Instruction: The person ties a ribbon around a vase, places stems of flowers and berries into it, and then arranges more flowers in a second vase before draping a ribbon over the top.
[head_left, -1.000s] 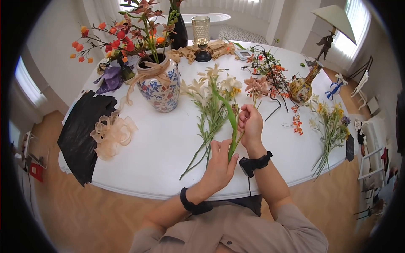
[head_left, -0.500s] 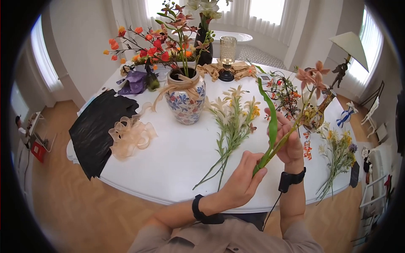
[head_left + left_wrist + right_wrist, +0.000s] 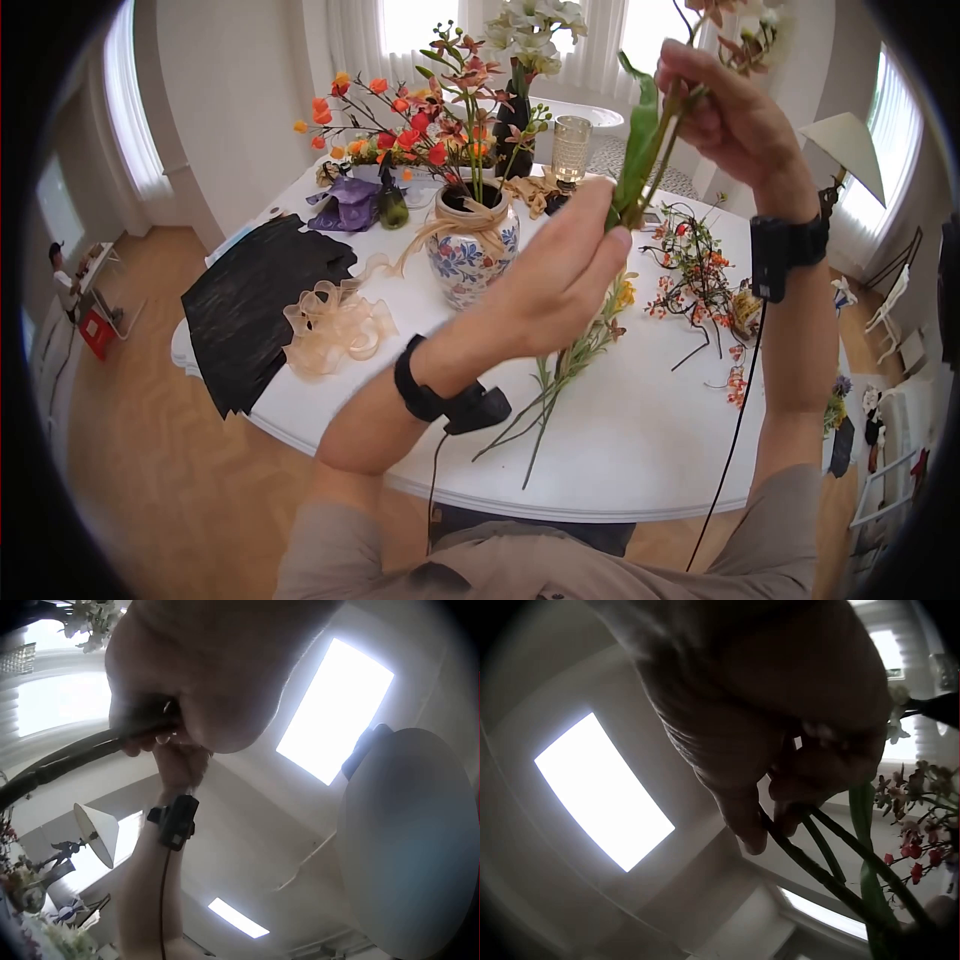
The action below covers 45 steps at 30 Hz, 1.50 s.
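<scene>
My left hand grips the lower end of an orchid stem in the head view, raised above the table. A long green leaf stands beside the stem. Higher up, my right hand holds the stem below its pinkish blossoms, which are partly cut off at the frame's top. Thumb and fingers pinch a dark stem in the right wrist view. The left wrist view shows stems coming out of my left fist. Behind my left forearm stands a blue-and-red patterned vase with orange and red flowers.
White flower stems lie on the white table, partly behind my left hand. Berry twigs lie to the right. At left are black wrapping sheets and peach ribbon. A glass candle holder stands at the back.
Both hands have lifted the orchid stem from low over the table to up in front of the head. My right hand has moved up along it, towards the blossoms. The view has tilted up.
</scene>
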Each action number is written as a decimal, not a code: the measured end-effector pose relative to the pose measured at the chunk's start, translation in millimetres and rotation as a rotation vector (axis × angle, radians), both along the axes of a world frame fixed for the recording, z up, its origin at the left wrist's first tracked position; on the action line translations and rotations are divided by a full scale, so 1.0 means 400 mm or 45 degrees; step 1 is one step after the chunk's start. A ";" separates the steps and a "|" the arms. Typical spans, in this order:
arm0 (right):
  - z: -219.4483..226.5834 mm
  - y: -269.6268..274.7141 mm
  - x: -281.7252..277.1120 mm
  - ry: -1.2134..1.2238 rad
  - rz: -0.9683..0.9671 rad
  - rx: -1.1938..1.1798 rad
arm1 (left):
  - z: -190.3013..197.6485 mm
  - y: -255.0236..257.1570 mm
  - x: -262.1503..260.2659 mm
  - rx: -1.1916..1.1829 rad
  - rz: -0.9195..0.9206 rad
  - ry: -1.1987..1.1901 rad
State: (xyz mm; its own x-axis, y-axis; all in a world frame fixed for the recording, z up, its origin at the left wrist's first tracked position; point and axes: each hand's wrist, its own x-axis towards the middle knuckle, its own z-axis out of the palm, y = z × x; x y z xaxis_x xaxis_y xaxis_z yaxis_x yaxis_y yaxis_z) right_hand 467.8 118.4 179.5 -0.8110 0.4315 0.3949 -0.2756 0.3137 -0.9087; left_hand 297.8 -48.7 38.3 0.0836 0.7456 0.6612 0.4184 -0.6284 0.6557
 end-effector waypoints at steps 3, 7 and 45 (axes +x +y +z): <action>0.150 0.000 -0.088 0.133 0.016 -0.002 | 0.130 0.047 -0.095 0.300 0.242 0.269; 0.243 0.023 -0.180 0.288 -0.061 0.072 | 0.245 0.135 -0.237 0.684 0.609 0.700; -0.061 0.177 -0.492 -0.353 -0.432 -0.014 | -0.020 0.299 -0.414 -0.136 0.755 0.407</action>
State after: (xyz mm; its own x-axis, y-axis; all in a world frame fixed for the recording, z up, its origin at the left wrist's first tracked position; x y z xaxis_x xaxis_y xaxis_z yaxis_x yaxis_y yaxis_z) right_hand 271.0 189.1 155.2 -0.6975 0.6946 0.1762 0.0960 0.3342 -0.9376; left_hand 132.2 71.0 30.2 -0.1806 0.7855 0.5920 0.8557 -0.1713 0.4884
